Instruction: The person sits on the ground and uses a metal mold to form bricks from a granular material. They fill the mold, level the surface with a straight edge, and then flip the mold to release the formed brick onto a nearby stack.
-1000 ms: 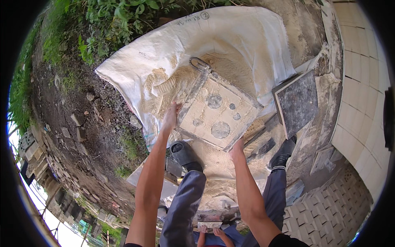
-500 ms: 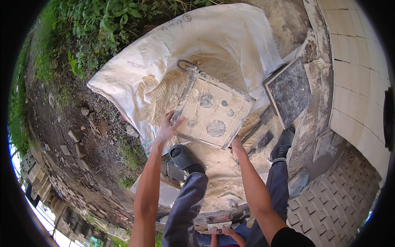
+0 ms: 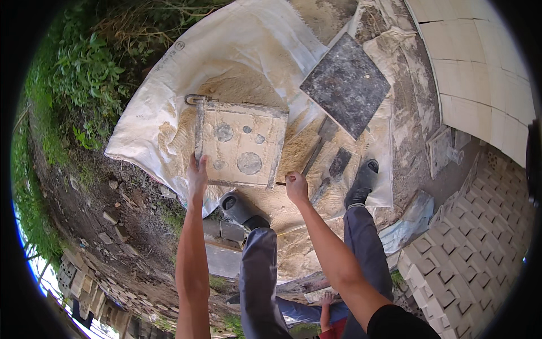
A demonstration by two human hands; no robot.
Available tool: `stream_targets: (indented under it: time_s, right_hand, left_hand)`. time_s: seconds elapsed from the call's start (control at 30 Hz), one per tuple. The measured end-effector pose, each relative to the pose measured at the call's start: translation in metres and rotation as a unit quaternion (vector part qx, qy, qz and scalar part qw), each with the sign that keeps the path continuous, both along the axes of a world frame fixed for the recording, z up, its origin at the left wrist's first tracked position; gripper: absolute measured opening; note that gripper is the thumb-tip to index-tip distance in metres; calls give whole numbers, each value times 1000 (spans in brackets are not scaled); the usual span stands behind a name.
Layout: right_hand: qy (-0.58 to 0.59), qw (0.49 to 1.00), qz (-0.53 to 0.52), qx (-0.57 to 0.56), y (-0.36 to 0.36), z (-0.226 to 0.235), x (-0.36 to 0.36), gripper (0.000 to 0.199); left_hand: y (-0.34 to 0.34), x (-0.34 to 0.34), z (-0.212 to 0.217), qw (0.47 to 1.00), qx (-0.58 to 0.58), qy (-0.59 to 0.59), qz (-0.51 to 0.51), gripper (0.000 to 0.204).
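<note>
Both arms outstretched, left hand and right hand grip the square mould (near corners).

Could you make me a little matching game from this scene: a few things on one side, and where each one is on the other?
Things:
1. square mould tray
2. dark slab
3. white sheet
4. green plants

Places:
A. spread under the sand
B. far left edge
C. gripped by left hand and right hand
D. upper right of the tray

Pairs: 1-C, 2-D, 3-A, 4-B
</note>
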State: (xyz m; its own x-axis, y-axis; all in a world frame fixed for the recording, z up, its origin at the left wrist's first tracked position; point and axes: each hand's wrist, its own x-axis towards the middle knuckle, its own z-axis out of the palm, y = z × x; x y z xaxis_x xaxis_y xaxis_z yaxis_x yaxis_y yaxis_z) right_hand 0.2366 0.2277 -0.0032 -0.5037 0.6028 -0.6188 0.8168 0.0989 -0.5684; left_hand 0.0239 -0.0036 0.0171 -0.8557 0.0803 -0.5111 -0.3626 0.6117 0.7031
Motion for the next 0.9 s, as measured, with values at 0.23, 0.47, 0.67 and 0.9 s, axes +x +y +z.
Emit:
stream_targets:
  time_s: [0.23,0.47,0.67,0.9]
  right_hand:
    - [-131,927,-248,-251,-20,48,59,12]
    - [23,812,-419,-407,-97,38,60,24]
    - [120,824,-401,-381,-148,-8,63,33]
    - [156,696,-526,-463,-144,-4,48,35]
  left_hand:
    - [-3,19,-11,977,-176,100,-63,51]
    - [-47,42,-21,977,-146,-96,-122,44]
    - [-5,98,17,689,-239,-407,-550,24]
    - [209,108,51,706,-122,-82,-692,16]
